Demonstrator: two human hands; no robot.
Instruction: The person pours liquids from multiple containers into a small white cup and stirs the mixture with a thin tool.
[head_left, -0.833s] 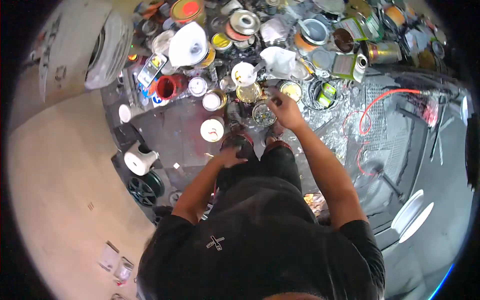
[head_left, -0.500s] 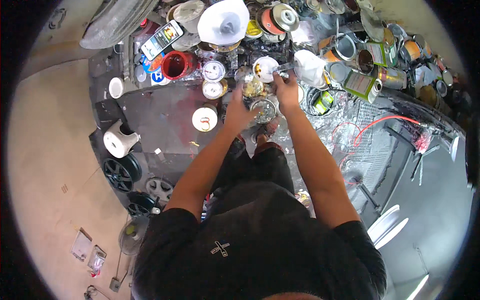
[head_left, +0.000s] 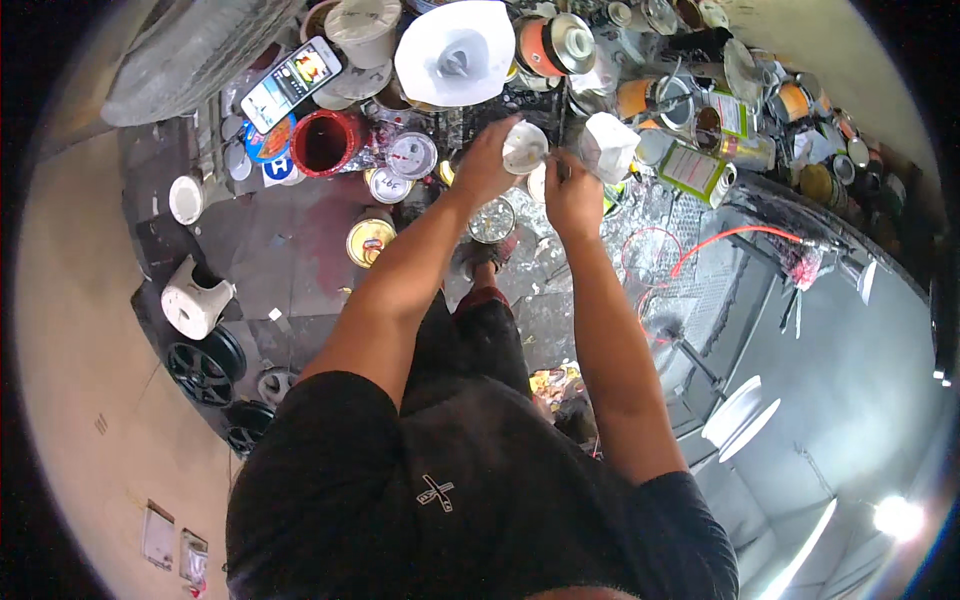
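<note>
My left hand [head_left: 487, 163] is closed around the side of a small white cup [head_left: 524, 148], held above the crowded bench. The cup tilts so that its pale inside shows. Close by on the right, my right hand [head_left: 574, 198] is closed, fingers bent at the cup's rim. A thin dark piece shows at its fingertips, too small to name. Just beyond that hand is a white paper-like container [head_left: 608, 147]. A clear round container [head_left: 491, 220] lies below, between my forearms.
A red pot [head_left: 325, 142], a phone [head_left: 291, 84] and a large white funnel-shaped piece [head_left: 455, 55] sit at the back. Several cans and a green-and-white rectangular tin [head_left: 692, 172] crowd the right. An orange hose [head_left: 735, 232] curves at right; a white stool [head_left: 196, 297] stands left.
My left hand has come up and taken hold of the white cup, which was at my right hand. The flat grey tool by my right hand no longer shows clearly. The view has shifted.
</note>
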